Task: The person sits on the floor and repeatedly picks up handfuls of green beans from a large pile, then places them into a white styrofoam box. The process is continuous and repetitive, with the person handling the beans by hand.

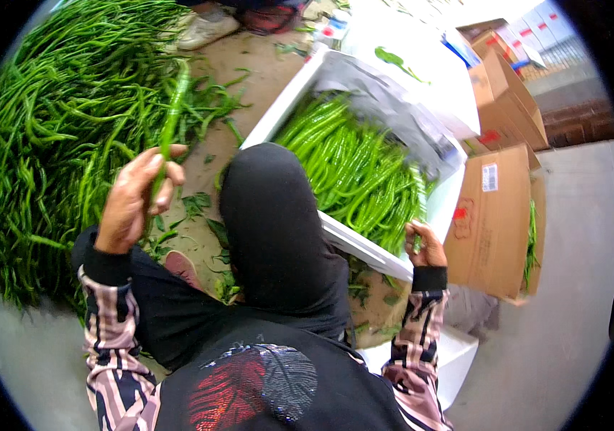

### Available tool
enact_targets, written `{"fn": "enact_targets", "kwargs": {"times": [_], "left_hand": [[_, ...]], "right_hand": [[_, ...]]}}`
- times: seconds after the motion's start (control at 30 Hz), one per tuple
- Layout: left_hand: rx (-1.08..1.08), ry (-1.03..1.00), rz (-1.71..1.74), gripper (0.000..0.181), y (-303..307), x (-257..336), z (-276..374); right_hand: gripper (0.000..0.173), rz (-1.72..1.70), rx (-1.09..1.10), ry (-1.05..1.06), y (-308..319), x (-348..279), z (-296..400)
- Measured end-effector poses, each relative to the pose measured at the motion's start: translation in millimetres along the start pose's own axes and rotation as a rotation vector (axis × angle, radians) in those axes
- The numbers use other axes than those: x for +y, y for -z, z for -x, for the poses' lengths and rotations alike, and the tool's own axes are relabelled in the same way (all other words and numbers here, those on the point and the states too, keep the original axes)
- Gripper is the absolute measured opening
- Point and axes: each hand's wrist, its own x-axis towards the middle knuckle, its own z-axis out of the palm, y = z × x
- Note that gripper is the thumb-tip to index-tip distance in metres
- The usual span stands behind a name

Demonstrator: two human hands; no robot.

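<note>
My left hand (137,196) pinches a long green chili pepper (173,116) that points upward, in front of a large heap of loose green peppers (64,124). Over the near right corner of a white foam box (363,245), my right hand (424,245) is closed on another long pepper (420,188). Inside the box, long peppers (350,167) lie side by side in a dense layer. Grey plastic lining (377,97) covers part of the box's far side. My bent knee (266,199) stands against the box's near left edge.
Cardboard boxes (493,226) stand to the right, one with green peppers showing at its open side. A white surface (414,70) lies beyond the foam box, with a leaf on it. Leaf scraps (196,204) litter the floor. Another person's shoe (207,29) is at the top.
</note>
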Motion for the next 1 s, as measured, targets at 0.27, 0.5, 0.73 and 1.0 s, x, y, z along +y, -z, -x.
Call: {"fn": "enact_targets", "kwargs": {"times": [0.27,0.5,0.73,1.0], "left_hand": [[-0.274,-0.015,0.317,0.036,-30,-2,-17],[-0.191,-0.116,0.173,0.038,-63,11,-7],[-0.270,-0.250,0.160,0.044,-60,1,-3],[-0.214,-0.087,0.040,0.043,-43,3,8]], "right_hand": [[0.024,0.433,-0.390,0.375,-156,-37,78],[0.034,0.797,-0.594,0.951,-298,4,63],[0.033,0.555,-0.635,0.993,-311,35,44],[0.026,0.190,-0.636,0.406,-168,-40,62]]}}
